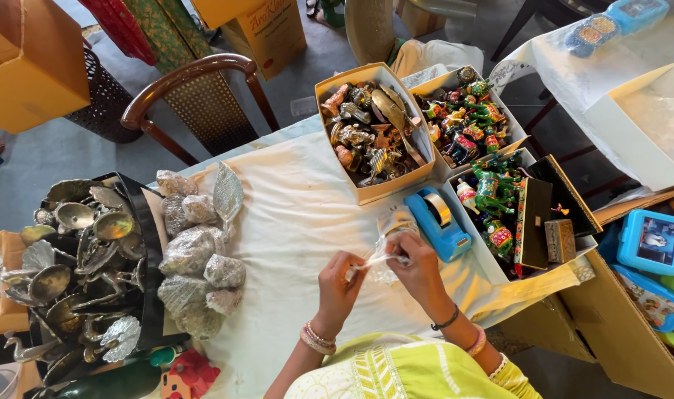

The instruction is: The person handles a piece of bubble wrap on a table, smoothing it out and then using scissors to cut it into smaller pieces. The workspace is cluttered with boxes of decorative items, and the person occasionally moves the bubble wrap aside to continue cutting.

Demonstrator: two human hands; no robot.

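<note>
Over the white cloth (pixel 292 222), the left hand (pixel 339 284) and the right hand (pixel 419 267) pinch closed on a small clear plastic packet (pixel 385 255), its long axis running left to right, just beside the blue tape dispenser (pixel 436 222).

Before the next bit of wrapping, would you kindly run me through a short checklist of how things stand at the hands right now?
1. Both hands on the clear plastic wrap: ok; left hand and right hand pinch it between them.
2. What is inside the wrap: cannot tell, too small and covered by fingers.
3. Blue tape dispenser near: ok, it lies just beyond the right hand.
4. Bare white cloth in front of the hands: ok.
5. Wrapped pieces kept apart: ok, heaped at the left beside the silver ware.
6. Box of metal figurines: ok, open on the cloth.
</note>
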